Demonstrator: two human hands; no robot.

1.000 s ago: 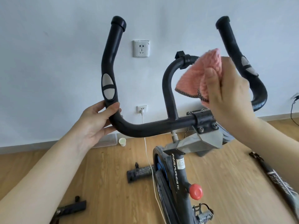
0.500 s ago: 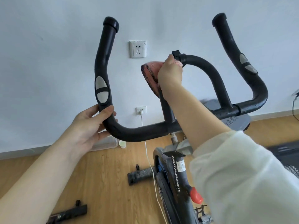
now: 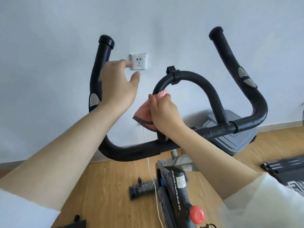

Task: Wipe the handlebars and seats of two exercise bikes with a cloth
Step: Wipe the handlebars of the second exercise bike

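L hand [image 3: 118, 86] has let go of the lower-left bend of the handlebars [image 3: 125, 151]. It's now up in front of the left horn [image 3: 102, 60], fingers spread, holding nothing. R hand [image 3: 164, 112], fingers curled tight round the pink cloth [image 3: 142, 115], has slid from the top of the centre loop [image 3: 197, 78] down its left leg, nearly to its base. So that leg is prob done; right leg & horns likely left, seat not in view. Room: open air btwn horns; wall [image 3: 49, 63] close behind; clamp [image 3: 172, 74] atop loop could snag cloth.
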